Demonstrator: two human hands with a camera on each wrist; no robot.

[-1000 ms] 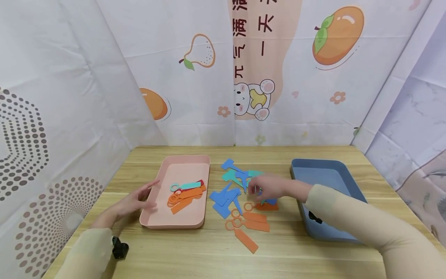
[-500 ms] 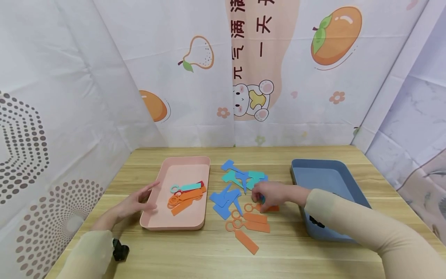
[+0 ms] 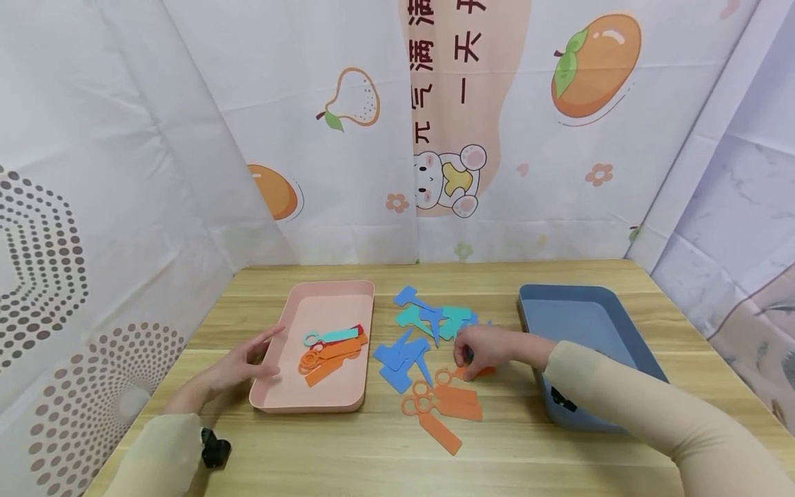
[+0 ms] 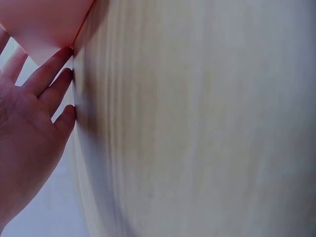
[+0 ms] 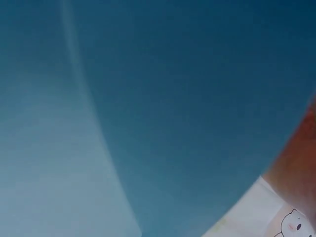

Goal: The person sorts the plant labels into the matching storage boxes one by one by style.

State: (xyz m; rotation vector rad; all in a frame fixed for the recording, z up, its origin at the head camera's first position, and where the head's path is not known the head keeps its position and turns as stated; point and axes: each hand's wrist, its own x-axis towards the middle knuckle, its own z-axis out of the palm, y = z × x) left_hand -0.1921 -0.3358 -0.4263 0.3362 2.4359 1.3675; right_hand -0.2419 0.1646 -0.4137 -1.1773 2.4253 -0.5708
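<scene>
My left hand (image 3: 239,362) rests at the left wall of the pink tray (image 3: 329,404), fingers fairly straight; the left wrist view shows fingertips beside the tray's edge. Inside lie several ring-ended plant tags: orange (image 3: 329,360), one teal (image 3: 340,337) and a partly covered red one. Mid-table, my right hand (image 3: 487,347) has its fingers curled down and pinches an orange ring-ended plant tag (image 3: 444,377), whose middle it covers. More orange tags (image 3: 456,395) lie just in front. Behind and left are blue T-shaped plant tags (image 3: 397,355) and teal ones (image 3: 456,314).
A blue-grey tray (image 3: 574,310) stands to the right, under my right forearm; its wall (image 5: 187,123) fills most of the right wrist view. Patterned white cloth (image 3: 335,235) hangs behind the wooden table (image 3: 323,455).
My right hand has come a little toward me, from the blue and teal tags onto the orange ones. The nearby orange tags have shifted slightly toward me. My left hand has stayed put.
</scene>
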